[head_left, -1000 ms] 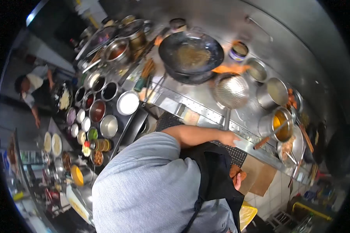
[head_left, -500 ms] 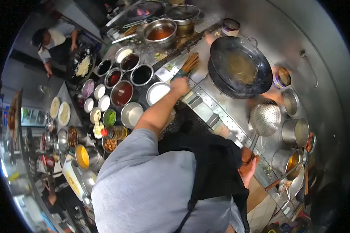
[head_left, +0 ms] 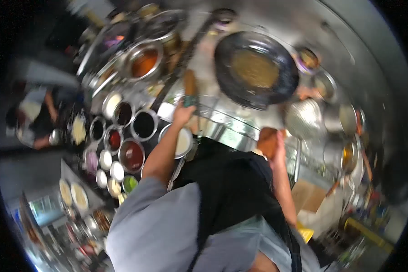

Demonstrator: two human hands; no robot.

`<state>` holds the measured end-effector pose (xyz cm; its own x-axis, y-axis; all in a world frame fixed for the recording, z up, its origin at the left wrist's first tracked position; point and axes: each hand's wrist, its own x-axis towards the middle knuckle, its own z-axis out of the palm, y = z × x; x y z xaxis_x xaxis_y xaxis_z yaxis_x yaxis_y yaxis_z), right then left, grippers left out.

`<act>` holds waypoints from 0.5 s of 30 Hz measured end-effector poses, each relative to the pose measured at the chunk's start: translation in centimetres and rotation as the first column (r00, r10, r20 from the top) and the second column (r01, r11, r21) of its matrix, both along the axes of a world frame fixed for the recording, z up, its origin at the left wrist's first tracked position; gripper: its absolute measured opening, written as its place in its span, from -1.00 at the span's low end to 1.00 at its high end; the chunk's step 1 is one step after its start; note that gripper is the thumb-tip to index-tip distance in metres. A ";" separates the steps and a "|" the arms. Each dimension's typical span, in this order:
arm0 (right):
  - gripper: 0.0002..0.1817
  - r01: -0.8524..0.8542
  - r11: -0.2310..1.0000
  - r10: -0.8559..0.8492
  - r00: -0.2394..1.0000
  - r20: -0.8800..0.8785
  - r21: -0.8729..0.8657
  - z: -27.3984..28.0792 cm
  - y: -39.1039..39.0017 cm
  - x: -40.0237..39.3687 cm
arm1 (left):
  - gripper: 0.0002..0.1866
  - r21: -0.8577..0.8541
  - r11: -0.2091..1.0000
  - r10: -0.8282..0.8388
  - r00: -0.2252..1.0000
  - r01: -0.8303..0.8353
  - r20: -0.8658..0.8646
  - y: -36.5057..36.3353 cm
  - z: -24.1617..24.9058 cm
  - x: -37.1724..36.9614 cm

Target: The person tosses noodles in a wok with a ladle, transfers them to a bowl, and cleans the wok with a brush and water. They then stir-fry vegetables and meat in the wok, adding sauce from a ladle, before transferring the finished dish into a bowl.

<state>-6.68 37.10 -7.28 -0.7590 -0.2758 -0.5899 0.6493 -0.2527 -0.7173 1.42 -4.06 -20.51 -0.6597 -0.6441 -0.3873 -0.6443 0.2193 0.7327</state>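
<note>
My left hand (head_left: 184,113) is closed around the green-wrapped grip of a bamboo brush (head_left: 190,84), whose bristles point away from me over the stove's edge. My right hand (head_left: 279,148) grips a brown object (head_left: 267,141), perhaps a folded cloth, at the counter's front edge. Beyond both hands a large black wok (head_left: 285,77) holds brownish liquid. A perforated strainer (head_left: 303,118) lies to the wok's right. Motion blur softens the view.
Seasoning pots stand at the left, including one of dark sauce (head_left: 144,125) and one of red sauce (head_left: 132,155). A pot of orange liquid (head_left: 144,62) is at the back left. Metal pots (head_left: 340,119) line the right. Another person (head_left: 34,109) works at far left.
The view has turned and shifted. The brush now points straighter ahead, beside the wok. My right hand and the brown object have moved forward and left, away from the strainer's handle.
</note>
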 end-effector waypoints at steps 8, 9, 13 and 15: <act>-0.38 -0.009 0.992 -0.005 0.994 0.108 0.122 -1.3 -7.1 -5.7 | -0.13 -0.329 0.908 -0.378 0.844 0.259 -0.380 3.5 21.8 -2.5; -0.42 -0.033 0.995 0.020 0.990 0.142 0.091 -0.9 -7.7 -5.9 | -0.15 -0.313 0.896 -0.407 0.861 0.313 -0.305 4.4 24.3 -4.1; -0.65 0.101 0.972 -0.043 0.964 0.264 -0.211 -5.2 -10.9 -7.9 | -0.22 -0.374 0.662 -0.677 0.733 0.650 0.076 7.8 27.9 -11.9; -0.73 0.258 0.926 -0.168 0.935 0.311 -0.274 -5.3 -12.0 -8.0 | -0.24 -0.324 0.480 -0.766 0.570 0.815 0.298 10.3 26.4 -16.1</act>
